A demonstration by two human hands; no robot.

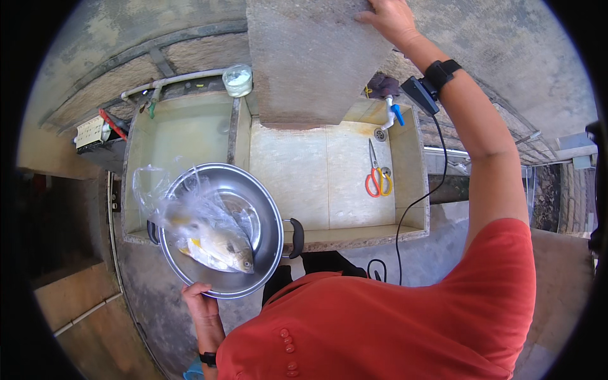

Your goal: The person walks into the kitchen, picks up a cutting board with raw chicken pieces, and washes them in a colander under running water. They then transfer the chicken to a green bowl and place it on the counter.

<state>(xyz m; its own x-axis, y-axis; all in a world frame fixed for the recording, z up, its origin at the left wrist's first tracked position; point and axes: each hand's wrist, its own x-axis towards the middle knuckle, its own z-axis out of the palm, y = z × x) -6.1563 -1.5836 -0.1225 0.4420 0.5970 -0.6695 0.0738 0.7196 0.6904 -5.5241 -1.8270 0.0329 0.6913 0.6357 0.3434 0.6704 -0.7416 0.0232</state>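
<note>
A steel pan [263, 209] is held by its near rim in the left hand [199, 301], fingers curled around the edge. In the pan a fish [221, 247] is seen, partly wrapped in a clear bag [171, 202] that spills over the far-left rim. A black handle [296, 237] sticks out on the pan's right side. The pan is held over the near-left edge of a tiled sink [329, 183].

The right hand [389, 19] is raised and laid on the top right edge of a grey slab [304, 57], fingers bent over it; the slab is held tilted above the back of the sink. A black strap [441, 73] is worn on the right wrist, with a small black device [418, 94] and cable attached.

On the sink floor, right side, orange scissors [377, 177] are lying near a drain [380, 133]. A tap [392, 113] with a blue handle is fixed at the back right. A glass jar [238, 80] is set on the back ledge, beside a white pipe [183, 78]. The person's red shirt [392, 323] fills the lower view.
</note>
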